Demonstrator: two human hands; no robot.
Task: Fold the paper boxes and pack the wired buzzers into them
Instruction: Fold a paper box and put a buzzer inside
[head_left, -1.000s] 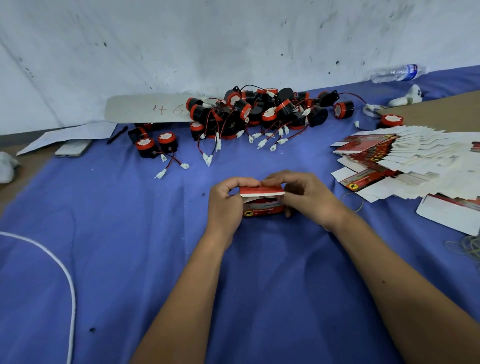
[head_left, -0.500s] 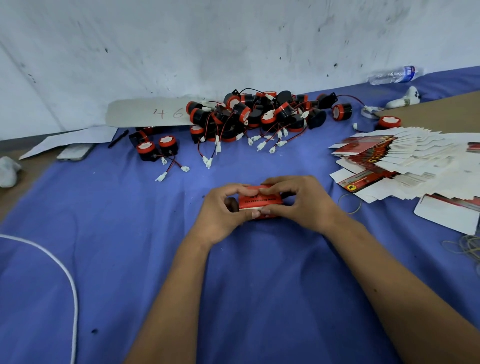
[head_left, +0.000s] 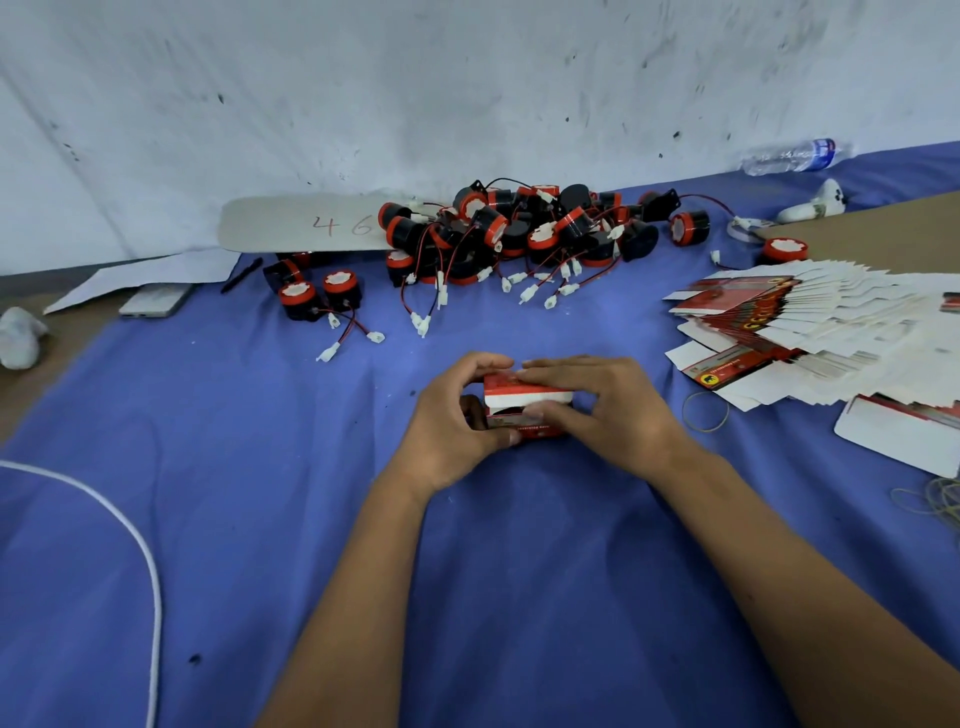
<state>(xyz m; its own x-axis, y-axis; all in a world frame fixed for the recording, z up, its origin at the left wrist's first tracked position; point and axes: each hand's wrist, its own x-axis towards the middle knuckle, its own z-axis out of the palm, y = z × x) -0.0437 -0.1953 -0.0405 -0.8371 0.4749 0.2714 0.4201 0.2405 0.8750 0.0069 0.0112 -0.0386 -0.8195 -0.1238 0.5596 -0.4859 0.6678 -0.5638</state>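
Change: lid flap of the paper box (head_left: 524, 402) was pressed down half a second ago, now I see it lifted again, white tuck strip showing.
Meaning: I judge the closing tuck not finished; flap still needs seating.
Hands: left hand (head_left: 457, 431) curled round the box's left end; right hand (head_left: 602, 410) gripping the right end, fingers flat over the lid, thumb at the front.
Box location: on the blue worktop (head_left: 260, 467), centre, between both hands.
Box contents: dark gap under the flap, can't tell.
Count, boxes in hand: one.
Count, wired buzzers (head_left: 519, 234): piled at the wall, too tangled to count; two (head_left: 317, 296) apart at left.
Count, flat box blanks (head_left: 810, 332): fanned stack, right, uncountable.
Count, rubber bands (head_left: 705, 411): one beside the blanks, more at the right edge.
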